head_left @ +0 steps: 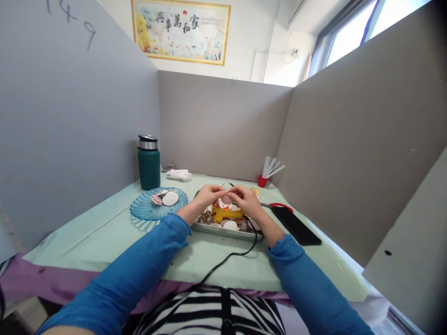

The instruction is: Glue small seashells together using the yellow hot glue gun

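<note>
My left hand [209, 196] and my right hand [246, 199] meet fingertip to fingertip above a metal tray [226, 232]. Both are closed in a pinch around a pinkish seashell [226, 200], partly hidden by the fingers. Under them a yellow glue gun [226, 214] rests on the shells in the tray, its black cord [223, 260] running toward my body. Around it lie several shells, among them a whitish round one [230, 225]. To the left, a blue fluted plate [139, 207] bears a few shells, including a white round one [170, 199] and a red-striped one [156, 200].
A green bottle [149, 167] stands behind the plate near a white packet [179, 175]. At the back right, white glue sticks [270, 166] stand in a red cup [262, 181]. Red-handled scissors [281, 206] and a black phone [296, 226] lie right of the tray. Grey partitions [223, 125] enclose the table.
</note>
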Motion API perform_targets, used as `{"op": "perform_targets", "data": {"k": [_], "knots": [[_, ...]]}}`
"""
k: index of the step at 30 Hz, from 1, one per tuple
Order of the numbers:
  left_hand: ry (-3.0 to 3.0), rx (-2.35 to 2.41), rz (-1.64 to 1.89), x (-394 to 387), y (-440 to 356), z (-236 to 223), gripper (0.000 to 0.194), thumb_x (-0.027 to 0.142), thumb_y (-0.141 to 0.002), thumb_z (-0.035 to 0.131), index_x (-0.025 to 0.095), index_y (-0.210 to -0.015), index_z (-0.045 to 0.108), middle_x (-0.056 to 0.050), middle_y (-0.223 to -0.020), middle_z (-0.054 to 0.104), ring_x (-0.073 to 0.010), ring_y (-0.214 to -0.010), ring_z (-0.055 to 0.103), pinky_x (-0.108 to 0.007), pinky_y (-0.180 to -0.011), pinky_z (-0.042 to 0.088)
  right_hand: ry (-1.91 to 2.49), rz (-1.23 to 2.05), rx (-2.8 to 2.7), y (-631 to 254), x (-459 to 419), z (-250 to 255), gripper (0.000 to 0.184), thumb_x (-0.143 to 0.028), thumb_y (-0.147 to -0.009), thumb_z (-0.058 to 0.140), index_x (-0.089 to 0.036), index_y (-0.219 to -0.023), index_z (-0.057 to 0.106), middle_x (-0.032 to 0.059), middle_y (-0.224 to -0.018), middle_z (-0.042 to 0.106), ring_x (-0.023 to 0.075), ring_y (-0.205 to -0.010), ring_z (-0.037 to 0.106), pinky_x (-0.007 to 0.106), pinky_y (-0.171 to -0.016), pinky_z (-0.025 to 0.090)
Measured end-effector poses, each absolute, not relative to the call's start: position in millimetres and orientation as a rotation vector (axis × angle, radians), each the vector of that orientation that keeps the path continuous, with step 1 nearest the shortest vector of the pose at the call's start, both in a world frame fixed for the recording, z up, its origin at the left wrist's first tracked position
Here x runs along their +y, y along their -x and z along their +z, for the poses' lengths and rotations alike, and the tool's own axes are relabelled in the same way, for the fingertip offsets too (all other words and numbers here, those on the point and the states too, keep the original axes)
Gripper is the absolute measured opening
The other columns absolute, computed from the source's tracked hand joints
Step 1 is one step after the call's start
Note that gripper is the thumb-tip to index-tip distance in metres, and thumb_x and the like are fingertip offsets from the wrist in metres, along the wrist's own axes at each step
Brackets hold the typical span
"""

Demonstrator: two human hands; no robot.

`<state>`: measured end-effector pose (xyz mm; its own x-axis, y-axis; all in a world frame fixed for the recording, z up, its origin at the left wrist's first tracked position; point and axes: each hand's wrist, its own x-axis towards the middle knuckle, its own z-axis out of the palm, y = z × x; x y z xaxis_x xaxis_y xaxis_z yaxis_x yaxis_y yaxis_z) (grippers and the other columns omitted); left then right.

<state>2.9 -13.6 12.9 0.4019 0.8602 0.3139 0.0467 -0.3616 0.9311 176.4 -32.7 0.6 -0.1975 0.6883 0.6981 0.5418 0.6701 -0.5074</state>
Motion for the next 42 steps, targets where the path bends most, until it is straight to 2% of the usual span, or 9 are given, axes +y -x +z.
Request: {"op": "perform_targets", "data": {"k": [6, 16, 29, 42], "knots": [[-1.678, 0.767, 1.052, -9.0, -2.7, 9.3, 0.035, 0.043, -0.070, 0.067, 0.012, -0.084, 0.063, 0.003, -0.059, 0.057, -0.0048, -0.039, 0.045, -0.019, -0.042, 0.036, 0.967, 0.237, -1.838, -176.7, -33.2, 0.1, 0.019, -0.034, -0.083, 0.053, -0.017, -0.083, 0.063, 0.0031, -0.072, 0.066, 0.0144, -0.062, 0.057, 0.024, -0.056, 0.042], [-1.670, 0.764, 1.089, -12.0, -3.1, 11.1, 0.026, 0.037, -0.069, 0.067, 0.012, -0.075, 0.059, 0.005, -0.046, 0.050, -0.0060, -0.037, 0.045, -0.019, -0.043, 0.036, 0.991, 0.184, -1.804, -178.7, -29.4, -1.7, 0.023, -0.039, -0.083, 0.054, -0.017, -0.083, 0.063, 0.0021, -0.069, 0.064, 0.0144, -0.062, 0.056, 0.024, -0.058, 0.042], [-1.692, 0.746, 1.031, -12.2, -3.1, 11.1, 0.022, 0.032, -0.071, 0.066, 0.012, -0.073, 0.057, 0.006, -0.043, 0.049, -0.0068, -0.037, 0.048, -0.019, -0.044, 0.038, 0.986, 0.132, -1.924, -178.3, -32.0, 1.3, 0.022, -0.035, -0.085, 0.052, -0.018, -0.075, 0.062, -0.0006, -0.064, 0.058, 0.0119, -0.058, 0.050, 0.023, -0.055, 0.036], [-1.676, 0.785, 1.059, -11.6, -4.0, 11.0, 0.025, 0.034, -0.070, 0.067, 0.012, -0.079, 0.060, 0.004, -0.052, 0.054, -0.0061, -0.038, 0.047, -0.019, -0.042, 0.037, 0.997, 0.153, -1.877, -178.3, -31.1, -0.3, 0.024, -0.037, -0.085, 0.051, -0.017, -0.076, 0.062, -0.0006, -0.063, 0.059, 0.0123, -0.058, 0.050, 0.022, -0.054, 0.037]]}}
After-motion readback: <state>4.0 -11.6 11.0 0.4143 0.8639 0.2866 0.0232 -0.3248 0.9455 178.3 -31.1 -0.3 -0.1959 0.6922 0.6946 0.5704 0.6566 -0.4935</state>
